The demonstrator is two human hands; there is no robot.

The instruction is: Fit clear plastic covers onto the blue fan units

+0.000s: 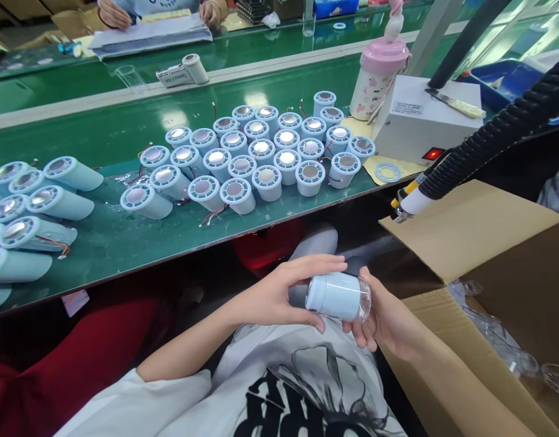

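Above my lap, a light blue cylindrical housing (336,295) lies on its side, its right end inside a clear plastic cup (365,300). My left hand (292,291) curves loosely round the housing's left end, fingers above and thumb below. At the cup's end, my right hand (388,312) grips from the right with the thumb on top and fingers underneath. On the bench in front stand several similar light blue housings (266,182) with round silver discs on top and thin wires from some.
More housings (56,203) lean at the left of the green bench (124,243). At right are a pink-lidded bottle (379,73), a white box with a lit red switch (425,121), a black hose (498,127) and a cardboard box (488,243) holding clear cups. Across sits another person (156,7).
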